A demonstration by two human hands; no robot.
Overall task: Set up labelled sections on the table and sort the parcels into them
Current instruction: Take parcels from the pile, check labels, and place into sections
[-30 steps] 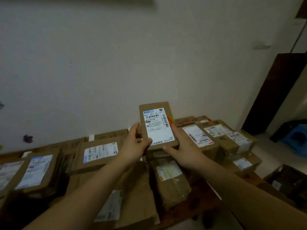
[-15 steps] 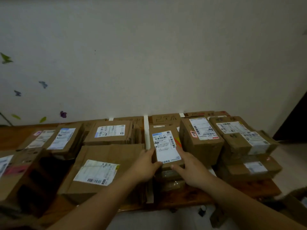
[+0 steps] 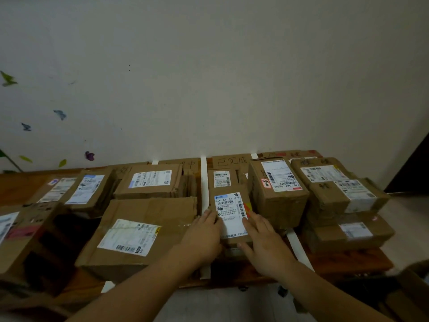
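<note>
Beside large flat parcel [image 3: 139,231], rests left hand [image 3: 202,238], fingers straight, on left edge of small labelled parcel [image 3: 232,214], stacked between white tape strips [image 3: 203,182]; lays right hand [image 3: 267,247] flat, uncurled, along right edge, near tall box [image 3: 276,191].

Your left hand [image 3: 202,235] and right hand [image 3: 264,242] cover the near corners of the flat parcel [image 3: 228,201], and whatever it rests on is mostly hidden. A brown box [image 3: 153,182] blocks part of the handwritten card [image 3: 189,164] behind it. The leftmost parcel [image 3: 21,231] is cut by the frame edge. Fine print on the shipping label [image 3: 229,212] is unreadable.
</note>
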